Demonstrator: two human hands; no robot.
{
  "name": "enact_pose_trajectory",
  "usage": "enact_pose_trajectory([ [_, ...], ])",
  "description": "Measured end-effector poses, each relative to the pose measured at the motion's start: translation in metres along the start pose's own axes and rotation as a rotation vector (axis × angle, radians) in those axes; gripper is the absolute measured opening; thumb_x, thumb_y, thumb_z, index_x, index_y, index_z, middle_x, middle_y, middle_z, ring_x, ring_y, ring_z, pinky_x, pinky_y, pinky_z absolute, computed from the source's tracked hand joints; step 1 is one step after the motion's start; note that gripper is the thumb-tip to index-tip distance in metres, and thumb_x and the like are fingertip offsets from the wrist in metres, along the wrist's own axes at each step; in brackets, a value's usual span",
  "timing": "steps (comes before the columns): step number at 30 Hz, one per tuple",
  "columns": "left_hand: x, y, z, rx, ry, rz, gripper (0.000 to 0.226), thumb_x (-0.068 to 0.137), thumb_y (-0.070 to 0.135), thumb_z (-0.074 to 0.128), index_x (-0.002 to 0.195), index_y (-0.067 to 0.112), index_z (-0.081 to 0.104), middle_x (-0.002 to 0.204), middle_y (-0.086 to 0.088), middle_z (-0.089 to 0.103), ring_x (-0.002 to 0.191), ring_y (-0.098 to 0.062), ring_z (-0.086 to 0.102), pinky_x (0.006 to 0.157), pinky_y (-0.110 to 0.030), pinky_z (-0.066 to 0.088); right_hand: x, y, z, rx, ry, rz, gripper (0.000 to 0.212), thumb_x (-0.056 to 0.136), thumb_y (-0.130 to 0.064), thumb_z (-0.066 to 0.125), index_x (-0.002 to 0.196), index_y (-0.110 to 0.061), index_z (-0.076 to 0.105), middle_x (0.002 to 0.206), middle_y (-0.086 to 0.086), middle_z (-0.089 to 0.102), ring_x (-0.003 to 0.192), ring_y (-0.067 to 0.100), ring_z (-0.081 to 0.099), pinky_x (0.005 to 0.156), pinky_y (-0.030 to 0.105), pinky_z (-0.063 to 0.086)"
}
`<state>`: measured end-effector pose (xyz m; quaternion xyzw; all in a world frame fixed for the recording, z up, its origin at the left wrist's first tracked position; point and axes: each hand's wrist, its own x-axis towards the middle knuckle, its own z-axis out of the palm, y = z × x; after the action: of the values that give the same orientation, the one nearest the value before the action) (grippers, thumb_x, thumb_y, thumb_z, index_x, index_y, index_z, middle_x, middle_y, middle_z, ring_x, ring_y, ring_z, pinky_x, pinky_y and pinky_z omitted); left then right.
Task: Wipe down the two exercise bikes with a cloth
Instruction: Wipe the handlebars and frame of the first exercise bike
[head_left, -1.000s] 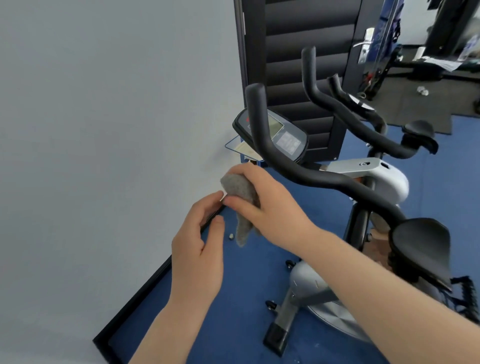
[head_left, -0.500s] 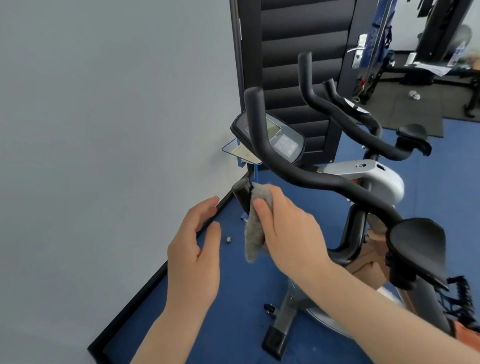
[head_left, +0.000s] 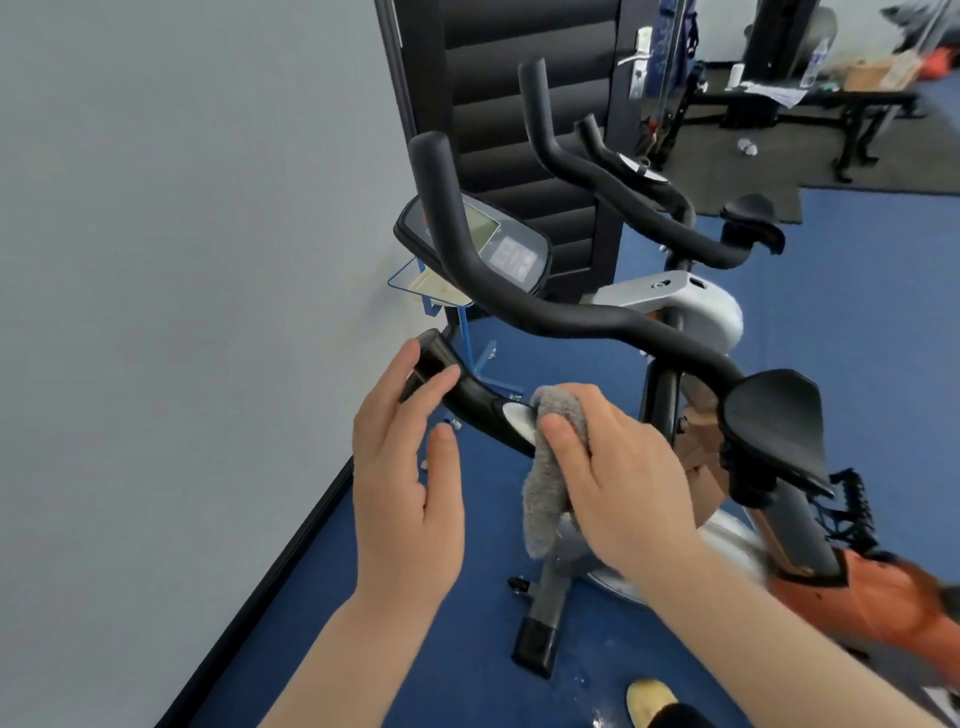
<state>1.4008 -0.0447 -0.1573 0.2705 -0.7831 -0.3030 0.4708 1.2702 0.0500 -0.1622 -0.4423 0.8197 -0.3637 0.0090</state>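
The near exercise bike has black curved handlebars (head_left: 571, 317), a console (head_left: 498, 244) and an elbow pad (head_left: 774, 415). Its lower left handlebar grip (head_left: 457, 389) juts toward the wall. My right hand (head_left: 623, 483) grips a grey cloth (head_left: 550, 467) and presses it on that lower bar, over a silver patch. My left hand (head_left: 405, 467) is held open, fingertips touching the bar's end. A second bike (head_left: 691, 306) with a white body and black bars stands behind the first.
A grey wall (head_left: 182, 260) lies close on the left, with a black skirting board. A dark louvred door (head_left: 519, 104) is behind the bikes. Blue floor (head_left: 415, 623) below. A black weight bench (head_left: 805, 109) and clutter stand at the far right. A shoe tip (head_left: 649, 701) shows at the bottom.
My right hand has slid the cloth down the lower bar toward me, uncovering its end. My left hand has risen to touch that end. The view has tilted down.
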Motion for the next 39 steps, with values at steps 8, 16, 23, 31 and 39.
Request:
enact_pose_trajectory([
  [8, 0.000, -0.011, 0.005, -0.026, -0.001, 0.049, 0.042, 0.096, -0.001, 0.039, 0.130, 0.020, 0.053, 0.151, 0.010, 0.036, 0.142, -0.009, 0.032, 0.109, -0.012, 0.026, -0.005, -0.021, 0.017, -0.239, 0.067, -0.192, 0.046, 0.096, -0.038, 0.046, 0.136, -0.017, 0.053, 0.107, 0.002, 0.063, 0.086, 0.023, 0.060, 0.073, 0.035, 0.048],
  [16, 0.005, -0.010, 0.004, -0.040, 0.046, 0.051, 0.039, 0.095, -0.001, 0.042, 0.124, 0.021, 0.057, 0.144, 0.006, 0.045, 0.135, -0.008, 0.040, 0.104, -0.010, 0.030, 0.023, -0.044, 0.025, -0.333, 0.025, -0.167, 0.045, 0.095, -0.055, 0.043, 0.127, -0.024, 0.045, 0.102, -0.002, 0.055, 0.085, 0.020, 0.060, 0.062, 0.030, 0.043],
  [23, 0.008, -0.015, -0.003, -0.027, 0.027, 0.066, 0.041, 0.094, 0.002, 0.041, 0.124, 0.024, 0.058, 0.141, 0.021, 0.044, 0.134, -0.009, 0.042, 0.104, -0.010, 0.031, 0.033, -0.016, 0.001, -0.117, -0.280, -0.089, 0.049, 0.082, -0.071, 0.048, 0.116, -0.037, 0.041, 0.088, -0.010, 0.060, 0.075, 0.016, 0.058, 0.066, 0.034, 0.048],
  [31, -0.007, -0.006, 0.013, 0.006, 0.020, 0.110, 0.040, 0.094, 0.001, 0.045, 0.128, 0.019, 0.055, 0.154, 0.001, 0.033, 0.143, -0.012, 0.029, 0.113, -0.026, 0.029, -0.018, 0.023, 0.004, -0.129, 0.017, -0.215, 0.049, 0.093, -0.043, 0.054, 0.137, -0.025, 0.046, 0.122, -0.008, 0.056, 0.108, 0.015, 0.054, 0.093, 0.031, 0.043],
  [39, -0.007, 0.004, 0.033, 0.084, -0.240, 0.288, 0.032, 0.099, 0.013, 0.040, 0.120, 0.019, 0.062, 0.138, 0.006, 0.055, 0.142, -0.014, 0.036, 0.121, -0.042, 0.016, -0.030, 0.029, 0.011, 0.247, 0.169, 0.150, 0.043, 0.098, -0.042, 0.036, 0.133, -0.021, 0.049, 0.144, -0.011, 0.040, 0.136, 0.000, 0.030, 0.105, 0.002, 0.017],
])
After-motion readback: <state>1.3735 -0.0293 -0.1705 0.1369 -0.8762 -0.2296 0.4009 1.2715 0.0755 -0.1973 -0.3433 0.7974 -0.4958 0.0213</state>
